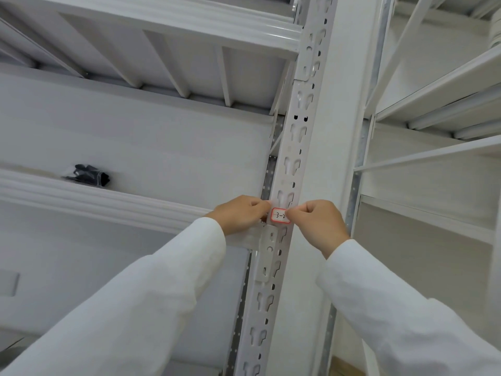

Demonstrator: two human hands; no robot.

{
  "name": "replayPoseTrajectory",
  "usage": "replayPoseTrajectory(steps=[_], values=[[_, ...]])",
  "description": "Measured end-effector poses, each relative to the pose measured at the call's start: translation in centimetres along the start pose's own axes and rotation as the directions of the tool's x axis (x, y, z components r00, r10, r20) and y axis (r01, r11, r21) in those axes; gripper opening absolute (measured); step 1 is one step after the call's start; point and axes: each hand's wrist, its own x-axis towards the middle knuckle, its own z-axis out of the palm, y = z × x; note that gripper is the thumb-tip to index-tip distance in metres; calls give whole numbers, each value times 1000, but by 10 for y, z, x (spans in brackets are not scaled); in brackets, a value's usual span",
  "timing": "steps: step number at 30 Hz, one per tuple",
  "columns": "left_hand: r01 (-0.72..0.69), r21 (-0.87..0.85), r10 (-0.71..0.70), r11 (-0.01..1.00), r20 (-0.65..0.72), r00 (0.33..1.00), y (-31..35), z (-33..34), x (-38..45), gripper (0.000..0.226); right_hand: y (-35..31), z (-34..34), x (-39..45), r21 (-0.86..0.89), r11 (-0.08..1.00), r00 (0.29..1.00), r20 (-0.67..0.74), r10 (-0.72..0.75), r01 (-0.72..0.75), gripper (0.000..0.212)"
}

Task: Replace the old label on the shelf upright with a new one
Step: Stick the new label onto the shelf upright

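Note:
A small white label (279, 215) with a red border and handwritten "3-2" lies against the white slotted shelf upright (294, 147), at mid height. My left hand (240, 214) pinches the label's left edge with its fingertips. My right hand (317, 223) pinches the right edge, covering part of the last character. Both hands are fisted around the label's sides. A strip of clear tape or backing (276, 200) seems to rise just above the label. Whether the label is stuck down or only held there I cannot tell.
White metal shelving surrounds me. A horizontal shelf beam (108, 202) runs left of my left hand. A black bagged item (86, 175) lies on that shelf. Another shelf bay (439, 109) stands to the right of the upright.

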Motion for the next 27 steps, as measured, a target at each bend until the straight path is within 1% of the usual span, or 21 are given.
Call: replayPoseTrajectory(steps=[2, 5, 6, 9, 12, 13, 19, 26, 27], values=[[1, 18, -1, 1000, -2, 1000, -1, 0, 0, 57, 0, 1, -1, 11, 1000, 1000, -7, 1, 0, 28], [-1, 11, 1, 1000, 5, 1000, -1, -1, 1, 71, -1, 4, -2, 16, 1000, 1000, -17, -8, 8, 20], [-3, 8, 3, 1000, 9, 1000, -1, -1, 1, 71, -1, 4, -3, 16, 1000, 1000, -18, -13, 13, 19], [2, 20, -2, 1000, 6, 1000, -2, 0, 1, 55, -1, 5, -4, 13, 1000, 999, -29, -20, 20, 20], [-14, 79, 14, 997, 5, 1000, -4, 1, 2, 30, -1, 5, -4, 3, 1000, 999, -38, -13, 13, 22], [-25, 92, 24, 995, 5, 1000, -4, 1, 3, 26, -1, 5, -4, 0, 1000, 999, -38, -10, 10, 23], [-31, 136, 32, 990, -6, 999, -3, 3, 6, 30, 1, 6, -3, -8, 1000, 999, -45, -15, 15, 21], [-17, 117, 10, 993, 61, 998, 1, -2, 7, 27, 6, 3, 1, -20, 1000, 999, -38, -24, 24, 16], [-11, 101, 3, 995, 77, 997, 1, -2, 7, 30, 7, 3, 1, -19, 999, 999, -34, -28, 27, 15]])
